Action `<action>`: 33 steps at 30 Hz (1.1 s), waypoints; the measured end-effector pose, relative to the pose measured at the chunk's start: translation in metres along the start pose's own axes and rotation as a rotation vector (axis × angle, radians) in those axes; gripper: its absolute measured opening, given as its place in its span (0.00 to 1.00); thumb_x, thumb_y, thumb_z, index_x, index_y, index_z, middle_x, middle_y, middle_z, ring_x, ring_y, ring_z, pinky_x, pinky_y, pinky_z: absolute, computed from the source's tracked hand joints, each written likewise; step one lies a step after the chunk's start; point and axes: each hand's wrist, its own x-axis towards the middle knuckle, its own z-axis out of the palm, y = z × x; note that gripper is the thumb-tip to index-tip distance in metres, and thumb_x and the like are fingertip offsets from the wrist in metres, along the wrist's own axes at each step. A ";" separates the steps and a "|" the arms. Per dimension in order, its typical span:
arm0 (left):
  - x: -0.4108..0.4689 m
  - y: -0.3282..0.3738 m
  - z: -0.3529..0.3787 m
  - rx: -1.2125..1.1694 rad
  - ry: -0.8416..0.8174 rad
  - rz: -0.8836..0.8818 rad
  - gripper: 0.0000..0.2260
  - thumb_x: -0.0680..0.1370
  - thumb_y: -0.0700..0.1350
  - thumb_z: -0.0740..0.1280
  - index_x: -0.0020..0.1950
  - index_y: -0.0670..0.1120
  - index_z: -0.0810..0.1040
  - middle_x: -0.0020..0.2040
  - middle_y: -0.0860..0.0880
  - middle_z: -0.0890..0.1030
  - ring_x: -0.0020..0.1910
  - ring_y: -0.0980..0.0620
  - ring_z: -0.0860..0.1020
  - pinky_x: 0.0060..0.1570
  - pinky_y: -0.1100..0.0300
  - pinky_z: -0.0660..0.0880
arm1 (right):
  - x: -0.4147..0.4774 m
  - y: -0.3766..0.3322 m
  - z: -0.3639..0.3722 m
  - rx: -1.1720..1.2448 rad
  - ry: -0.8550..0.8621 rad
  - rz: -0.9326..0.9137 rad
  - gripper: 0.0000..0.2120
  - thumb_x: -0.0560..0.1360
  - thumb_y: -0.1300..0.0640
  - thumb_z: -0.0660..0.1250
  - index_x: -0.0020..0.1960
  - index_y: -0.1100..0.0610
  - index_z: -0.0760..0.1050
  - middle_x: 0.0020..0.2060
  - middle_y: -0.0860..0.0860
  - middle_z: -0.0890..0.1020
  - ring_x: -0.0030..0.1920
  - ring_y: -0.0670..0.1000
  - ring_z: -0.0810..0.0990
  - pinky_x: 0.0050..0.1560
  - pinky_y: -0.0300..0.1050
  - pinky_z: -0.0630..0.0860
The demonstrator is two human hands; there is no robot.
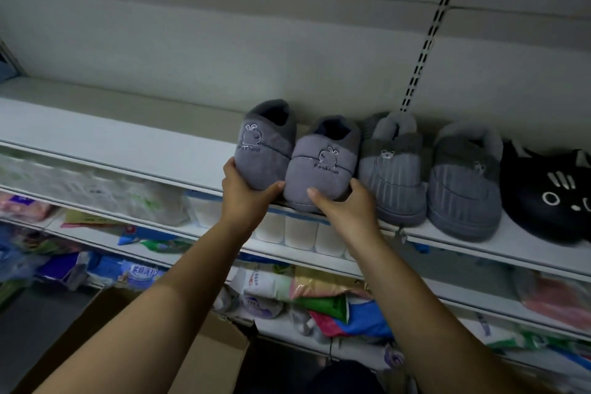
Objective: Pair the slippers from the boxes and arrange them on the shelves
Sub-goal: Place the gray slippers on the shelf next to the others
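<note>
Two purple-grey plush slippers with a rabbit emblem stand side by side, toes toward me, at the front of the white top shelf [134, 141]. My left hand [244, 193] grips the toe of the left slipper [263, 152], which is tilted up slightly. The toe of the right slipper [321, 169] sits in my right hand [343, 205], thumb on top and fingers round its right side. Just to the right stands a pair of grey ribbed slippers [428, 176] with fleece cuffs.
A black cat-face slipper [550, 195] sits at the shelf's far right. Lower shelves hold white rolls [300, 232] and many packaged goods [319, 297]. An open cardboard box [204, 352] is below my arms. The top shelf's left half is bare.
</note>
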 end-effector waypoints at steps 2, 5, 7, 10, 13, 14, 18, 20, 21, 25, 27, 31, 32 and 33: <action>0.008 -0.005 0.002 0.297 0.026 0.078 0.44 0.64 0.56 0.82 0.73 0.45 0.64 0.69 0.42 0.69 0.67 0.44 0.70 0.67 0.47 0.73 | -0.002 0.001 0.003 -0.089 0.010 -0.039 0.44 0.61 0.33 0.78 0.68 0.58 0.72 0.65 0.57 0.75 0.64 0.57 0.76 0.65 0.54 0.75; 0.018 -0.010 0.000 0.496 0.020 0.111 0.42 0.64 0.65 0.78 0.68 0.42 0.69 0.65 0.40 0.71 0.66 0.40 0.69 0.66 0.43 0.71 | 0.001 0.002 0.004 -0.170 0.005 -0.101 0.45 0.71 0.40 0.74 0.77 0.63 0.62 0.73 0.60 0.66 0.72 0.59 0.67 0.72 0.50 0.66; 0.021 -0.012 -0.002 0.516 -0.013 0.117 0.41 0.64 0.69 0.75 0.65 0.43 0.71 0.63 0.41 0.74 0.63 0.41 0.71 0.63 0.44 0.73 | 0.006 0.004 0.004 -0.229 0.011 -0.159 0.42 0.76 0.42 0.70 0.79 0.63 0.56 0.77 0.60 0.62 0.76 0.59 0.62 0.75 0.51 0.61; 0.023 -0.012 0.000 0.542 -0.012 0.152 0.42 0.62 0.76 0.69 0.62 0.45 0.73 0.60 0.43 0.77 0.60 0.43 0.74 0.58 0.44 0.76 | 0.009 0.009 0.006 -0.303 0.004 -0.236 0.38 0.79 0.44 0.66 0.80 0.61 0.56 0.78 0.61 0.59 0.78 0.60 0.58 0.77 0.52 0.59; 0.023 -0.012 0.002 0.574 0.010 0.189 0.41 0.61 0.78 0.67 0.59 0.47 0.74 0.57 0.46 0.79 0.56 0.45 0.77 0.52 0.45 0.78 | 0.005 0.012 0.007 -0.347 -0.062 -0.268 0.45 0.75 0.38 0.68 0.82 0.56 0.51 0.80 0.60 0.50 0.80 0.59 0.51 0.78 0.55 0.57; 0.022 -0.011 0.001 0.588 0.014 0.195 0.40 0.61 0.78 0.67 0.58 0.47 0.74 0.56 0.46 0.80 0.55 0.45 0.77 0.51 0.46 0.78 | 0.005 0.012 0.007 -0.367 -0.073 -0.274 0.46 0.74 0.37 0.69 0.82 0.54 0.50 0.81 0.59 0.48 0.80 0.59 0.49 0.78 0.55 0.57; 0.024 -0.007 -0.002 0.643 -0.001 0.242 0.42 0.62 0.77 0.68 0.64 0.47 0.70 0.58 0.46 0.80 0.56 0.43 0.77 0.52 0.43 0.77 | 0.007 0.011 0.007 -0.454 -0.053 -0.299 0.45 0.77 0.39 0.68 0.82 0.54 0.48 0.81 0.60 0.45 0.80 0.61 0.50 0.77 0.54 0.57; 0.026 -0.005 -0.004 0.658 -0.021 0.264 0.44 0.63 0.76 0.69 0.67 0.48 0.68 0.59 0.46 0.80 0.56 0.43 0.77 0.52 0.43 0.78 | 0.005 0.012 0.007 -0.480 -0.044 -0.307 0.42 0.78 0.41 0.66 0.82 0.55 0.48 0.81 0.60 0.45 0.80 0.61 0.50 0.78 0.55 0.56; 0.028 -0.005 -0.005 0.659 -0.029 0.269 0.44 0.63 0.76 0.69 0.68 0.48 0.68 0.59 0.47 0.81 0.55 0.43 0.78 0.52 0.43 0.78 | 0.004 0.014 0.007 -0.487 -0.043 -0.310 0.41 0.79 0.41 0.65 0.82 0.55 0.48 0.81 0.59 0.45 0.80 0.61 0.49 0.78 0.55 0.56; 0.034 -0.006 -0.013 0.677 -0.052 0.275 0.41 0.63 0.76 0.69 0.66 0.50 0.70 0.57 0.48 0.82 0.53 0.44 0.79 0.50 0.44 0.79 | 0.000 0.019 0.000 -0.529 -0.012 -0.347 0.38 0.80 0.41 0.63 0.81 0.55 0.52 0.82 0.55 0.48 0.80 0.57 0.51 0.77 0.53 0.57; 0.035 -0.005 -0.015 0.690 -0.063 0.271 0.40 0.63 0.76 0.69 0.64 0.51 0.70 0.56 0.48 0.82 0.53 0.44 0.79 0.51 0.43 0.79 | -0.001 0.018 -0.004 -0.551 -0.009 -0.357 0.37 0.80 0.41 0.63 0.81 0.56 0.53 0.82 0.55 0.50 0.80 0.57 0.53 0.76 0.53 0.58; 0.032 -0.004 -0.017 0.703 -0.083 0.262 0.40 0.65 0.75 0.68 0.66 0.51 0.69 0.59 0.47 0.81 0.56 0.43 0.78 0.52 0.43 0.79 | -0.001 0.014 -0.006 -0.597 -0.033 -0.351 0.37 0.80 0.39 0.61 0.81 0.55 0.52 0.82 0.54 0.50 0.80 0.58 0.54 0.74 0.53 0.62; 0.030 -0.003 -0.017 0.715 -0.085 0.264 0.40 0.66 0.75 0.68 0.68 0.50 0.69 0.61 0.47 0.81 0.57 0.43 0.78 0.53 0.43 0.78 | -0.001 0.012 -0.007 -0.610 -0.042 -0.348 0.37 0.80 0.39 0.61 0.81 0.55 0.52 0.81 0.55 0.50 0.80 0.58 0.55 0.74 0.54 0.63; 0.028 -0.002 -0.018 0.736 -0.085 0.274 0.40 0.67 0.74 0.67 0.69 0.49 0.68 0.62 0.46 0.80 0.58 0.42 0.77 0.55 0.43 0.78 | -0.001 0.011 -0.009 -0.621 -0.048 -0.347 0.37 0.80 0.39 0.61 0.81 0.55 0.52 0.81 0.55 0.51 0.79 0.59 0.56 0.73 0.54 0.64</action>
